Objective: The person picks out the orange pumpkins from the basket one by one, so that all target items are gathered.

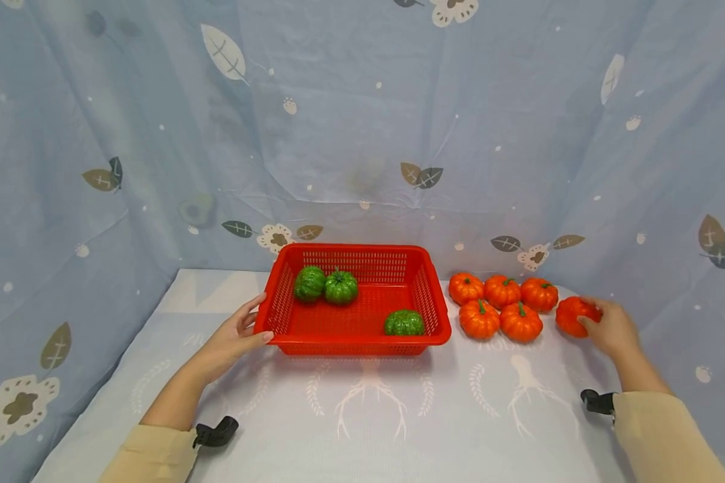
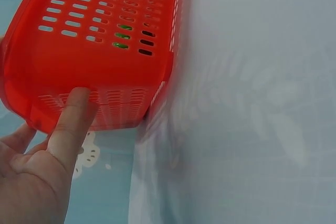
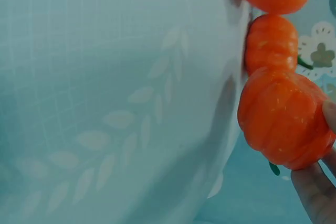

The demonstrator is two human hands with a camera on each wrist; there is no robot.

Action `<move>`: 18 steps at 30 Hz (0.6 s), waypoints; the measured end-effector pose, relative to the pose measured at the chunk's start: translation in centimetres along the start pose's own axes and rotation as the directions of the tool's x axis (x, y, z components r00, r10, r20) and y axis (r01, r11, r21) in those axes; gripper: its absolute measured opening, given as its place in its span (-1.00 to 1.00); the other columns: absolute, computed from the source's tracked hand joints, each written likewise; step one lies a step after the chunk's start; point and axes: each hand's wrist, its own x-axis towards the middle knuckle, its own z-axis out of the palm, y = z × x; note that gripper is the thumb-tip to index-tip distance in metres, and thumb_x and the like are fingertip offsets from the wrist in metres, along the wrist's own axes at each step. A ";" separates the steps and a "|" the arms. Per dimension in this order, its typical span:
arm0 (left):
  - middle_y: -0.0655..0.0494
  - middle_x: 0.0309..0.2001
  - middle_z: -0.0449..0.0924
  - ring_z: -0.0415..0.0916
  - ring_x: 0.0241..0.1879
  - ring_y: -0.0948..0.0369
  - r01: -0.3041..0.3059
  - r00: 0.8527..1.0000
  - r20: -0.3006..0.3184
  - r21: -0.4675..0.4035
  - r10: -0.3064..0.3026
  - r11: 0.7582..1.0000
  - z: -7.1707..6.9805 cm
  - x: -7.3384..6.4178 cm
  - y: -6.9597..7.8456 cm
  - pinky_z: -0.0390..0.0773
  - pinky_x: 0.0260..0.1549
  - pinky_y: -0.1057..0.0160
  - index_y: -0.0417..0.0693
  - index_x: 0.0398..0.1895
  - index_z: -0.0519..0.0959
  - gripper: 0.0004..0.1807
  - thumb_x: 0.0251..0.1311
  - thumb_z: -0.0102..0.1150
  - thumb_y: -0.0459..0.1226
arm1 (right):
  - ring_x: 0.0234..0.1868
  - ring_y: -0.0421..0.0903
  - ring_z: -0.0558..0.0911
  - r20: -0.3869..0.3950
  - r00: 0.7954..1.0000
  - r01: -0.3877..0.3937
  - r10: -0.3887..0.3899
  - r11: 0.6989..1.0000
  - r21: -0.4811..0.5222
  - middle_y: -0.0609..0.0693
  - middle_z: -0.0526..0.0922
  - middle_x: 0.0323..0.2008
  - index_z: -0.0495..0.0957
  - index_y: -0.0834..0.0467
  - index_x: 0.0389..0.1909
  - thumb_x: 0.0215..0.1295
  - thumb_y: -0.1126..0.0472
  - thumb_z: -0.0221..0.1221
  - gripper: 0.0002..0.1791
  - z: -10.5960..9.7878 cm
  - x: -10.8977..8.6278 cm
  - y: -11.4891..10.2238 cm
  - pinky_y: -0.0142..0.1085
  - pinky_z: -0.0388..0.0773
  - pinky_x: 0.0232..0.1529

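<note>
A red plastic basket stands on the table with three green pumpkins inside: two side by side at the back left and one at the front right. My left hand holds the basket's left end by the rim; in the left wrist view its thumb lies against the end wall. At the far right my right hand grips an orange pumpkin between thumb and fingers, its stem turned away from the wrist camera. Left of it, several other orange pumpkins sit in two rows beside the basket.
A white patterned cloth covers the table. Blue curtain fabric with leaf prints hangs close behind and along both sides. A black wrist mount sticks out from the left sleeve, and another from the right.
</note>
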 end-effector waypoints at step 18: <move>-0.32 0.47 0.11 0.24 0.37 -0.27 0.009 1.000 -0.002 0.028 -0.009 1.000 0.1 -0.2 0.4 0.55 0.11 0.11 0.05 0.62 -0.09 -0.07 0.31 0.22 -0.36 | 0.04 0.50 0.33 0.046 0.999 -0.029 0.029 0.999 0.014 0.55 0.34 0.07 0.40 0.51 0.18 0.36 0.29 0.19 -0.51 0.3 0.5 0.4 0.35 0.43 0.04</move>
